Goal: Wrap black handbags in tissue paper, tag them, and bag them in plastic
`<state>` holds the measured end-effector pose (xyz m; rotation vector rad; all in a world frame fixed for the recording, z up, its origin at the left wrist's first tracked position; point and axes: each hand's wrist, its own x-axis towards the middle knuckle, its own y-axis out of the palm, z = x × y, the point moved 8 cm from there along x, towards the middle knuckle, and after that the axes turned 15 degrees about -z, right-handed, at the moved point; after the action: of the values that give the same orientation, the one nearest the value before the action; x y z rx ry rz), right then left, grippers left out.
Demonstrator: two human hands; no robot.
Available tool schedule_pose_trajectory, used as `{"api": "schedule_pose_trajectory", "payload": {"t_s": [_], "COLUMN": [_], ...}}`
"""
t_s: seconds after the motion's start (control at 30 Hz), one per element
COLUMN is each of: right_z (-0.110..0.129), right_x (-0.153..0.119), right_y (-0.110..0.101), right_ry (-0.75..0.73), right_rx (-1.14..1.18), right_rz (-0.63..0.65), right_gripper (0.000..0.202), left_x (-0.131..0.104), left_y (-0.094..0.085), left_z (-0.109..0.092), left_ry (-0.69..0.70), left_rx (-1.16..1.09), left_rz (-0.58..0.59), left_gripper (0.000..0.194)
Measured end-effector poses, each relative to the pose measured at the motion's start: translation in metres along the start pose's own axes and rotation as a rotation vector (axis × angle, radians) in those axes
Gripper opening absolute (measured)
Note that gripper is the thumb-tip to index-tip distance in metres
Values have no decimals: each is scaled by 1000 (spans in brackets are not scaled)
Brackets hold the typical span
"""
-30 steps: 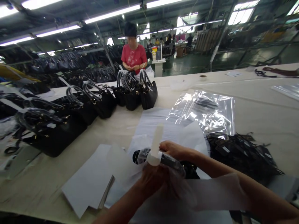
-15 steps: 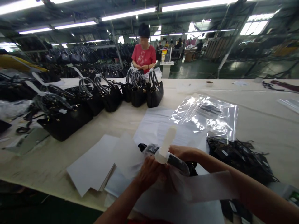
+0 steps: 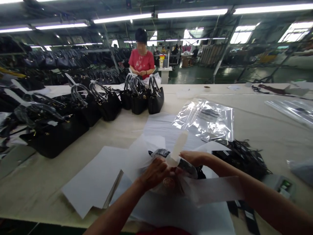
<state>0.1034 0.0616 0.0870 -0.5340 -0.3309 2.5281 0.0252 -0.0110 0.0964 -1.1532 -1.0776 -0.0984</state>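
Note:
In the head view a handbag (image 3: 168, 183) with a round emblem stands close in front of me, partly under translucent wrapping paper (image 3: 215, 189). Its handles (image 3: 188, 168) are sleeved in clear plastic, and a white foam strip (image 3: 179, 147) sticks up from them. My left hand (image 3: 156, 171) is closed at the near side of the handles, its fingers curled against the top of the bag. Behind the strip, my right hand (image 3: 194, 158) is closed at the far side of the handles; its fingertips are partly hidden.
Black handbags (image 3: 58, 133) line the left and back of the table. White sheets (image 3: 93, 179) lie left, clear plastic bags (image 3: 207, 119) ahead, and black tags (image 3: 244, 160) right beside a grey device (image 3: 280, 186). A person in red (image 3: 141, 60) stands across the table.
My view has turned slightly right. My left hand has shifted on top of the bag, and the emblem now shows below it. The right hand stays by the handles.

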Motion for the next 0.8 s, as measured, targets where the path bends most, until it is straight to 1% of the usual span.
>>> {"api": "schedule_pose_trajectory", "payload": {"t_s": [0.07,0.1,0.13,0.2,0.27,0.33,0.4,0.47,0.53,0.6,0.67,0.73,0.8], "right_z": [3,6,7,4,-10,-35,-70,-110,-147,-175,-196,-214,-228], "right_x": [-11,-18,-27,-55,-94,-138,-184,-233,-281,-323,-354,-373,-375], "right_y": [-11,-20,-32,-58,-80,-91,-90,-78,-59,-40,-24,-18,-23], "right_ry": [47,54,54,52,58,80,164,349,569,745,870,940,901], "right_rx": [157,231,294,373,401,390,338,231,106,26,-3,-7,6], "right_rz": [-119,-217,-339,-632,-926,-1190,-1433,-1655,-1839,-1965,-2030,-2027,-1946], "right_gripper": [29,32,35,40,40,39,40,40,39,37,36,34,33], "left_x": [3,4,5,4,0,-7,-17,-27,-36,-43,-46,-47,-47], "left_y": [-11,-15,-18,-20,-20,-17,-11,-1,9,14,13,9,7], "left_z": [-7,-10,-13,-15,-18,-22,-23,-20,-15,-12,-12,-14,-15], "left_ry": [104,155,201,272,342,412,454,452,416,375,338,309,282], "left_rx": [10,12,19,44,65,74,110,169,202,202,185,167,172], "left_rz": [-54,-69,-76,-73,-75,-68,-35,5,19,-9,-64,-100,-103], "left_gripper": [16,18,21,27,30,30,31,35,44,50,54,58,60]}}
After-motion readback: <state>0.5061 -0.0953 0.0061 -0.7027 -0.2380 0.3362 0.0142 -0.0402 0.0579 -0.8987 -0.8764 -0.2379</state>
